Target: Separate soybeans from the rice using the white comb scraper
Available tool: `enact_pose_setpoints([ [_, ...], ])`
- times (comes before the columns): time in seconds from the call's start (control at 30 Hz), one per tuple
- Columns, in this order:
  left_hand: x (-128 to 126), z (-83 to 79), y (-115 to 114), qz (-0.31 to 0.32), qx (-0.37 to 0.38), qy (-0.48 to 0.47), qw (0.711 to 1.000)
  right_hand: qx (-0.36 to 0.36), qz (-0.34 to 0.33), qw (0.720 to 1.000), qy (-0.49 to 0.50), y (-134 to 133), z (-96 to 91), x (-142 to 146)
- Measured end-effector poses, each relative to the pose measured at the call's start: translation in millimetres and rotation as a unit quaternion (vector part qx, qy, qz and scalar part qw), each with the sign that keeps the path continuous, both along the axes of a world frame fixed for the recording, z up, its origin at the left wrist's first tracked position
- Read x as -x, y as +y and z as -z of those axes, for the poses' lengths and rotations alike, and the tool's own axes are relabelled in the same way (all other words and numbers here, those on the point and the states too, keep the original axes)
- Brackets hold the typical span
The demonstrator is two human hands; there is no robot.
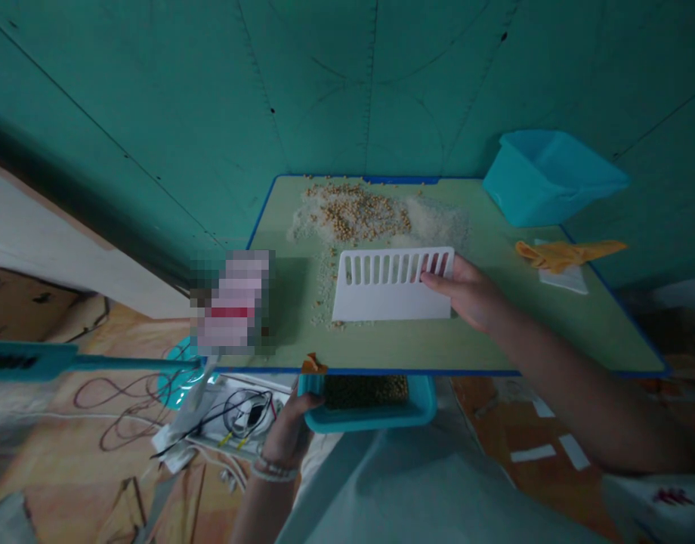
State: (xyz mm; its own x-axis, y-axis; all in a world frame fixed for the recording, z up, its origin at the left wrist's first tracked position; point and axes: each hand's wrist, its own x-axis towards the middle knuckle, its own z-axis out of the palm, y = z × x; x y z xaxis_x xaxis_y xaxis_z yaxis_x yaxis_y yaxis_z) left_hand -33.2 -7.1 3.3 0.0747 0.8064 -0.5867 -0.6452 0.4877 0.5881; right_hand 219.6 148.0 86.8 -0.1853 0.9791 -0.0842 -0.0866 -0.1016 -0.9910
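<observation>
My right hand grips a white slotted plastic plate by its right end, thumb on the near side and fingers showing behind the slots. The plate is tilted over the table, with a few grains along its lower edge. My left hand holds a teal tray by its left rim, just below the table's near edge. Dark green grains and some tan ones lie in the tray. Beyond the plate, round tan beans are spread out, with fine pale grains around them.
The pale green table has a blue edge and stands against a green wall. At the back right is a teal bin, with an orange cloth nearer. A blurred pinkish object sits left. Cables lie below on the left.
</observation>
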Motion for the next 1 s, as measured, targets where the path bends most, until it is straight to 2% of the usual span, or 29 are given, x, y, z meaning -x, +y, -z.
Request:
enact_pose_setpoints([
  [0.1, 0, -5.5, 3, -0.006, -0.001, -0.01, 1.0, 0.007, -0.001, 1.0, 0.002, -5, -2.0, -1],
  [0.23, 0, -4.8, 7, 0.003, -0.001, -0.012, 1.0, 0.01, 0.002, 1.0, 0.0, -7, -3.6, 0],
  [0.63, 0, -5.2, 4, 0.01, 0.0, -0.023, 1.0, 0.025, -0.059, 0.998, -0.027, -22, -2.5, 9],
  [0.87, 1, -2.0, 4, 0.003, 0.008, -0.011, 1.0, 0.011, -0.082, 0.994, -0.069, -36, -3.4, 4],
  [1.0, 1, -1.8, 5, 0.006, 0.011, -0.013, 1.0, 0.029, -0.083, 0.994, -0.068, -43, 0.3, -2],
])
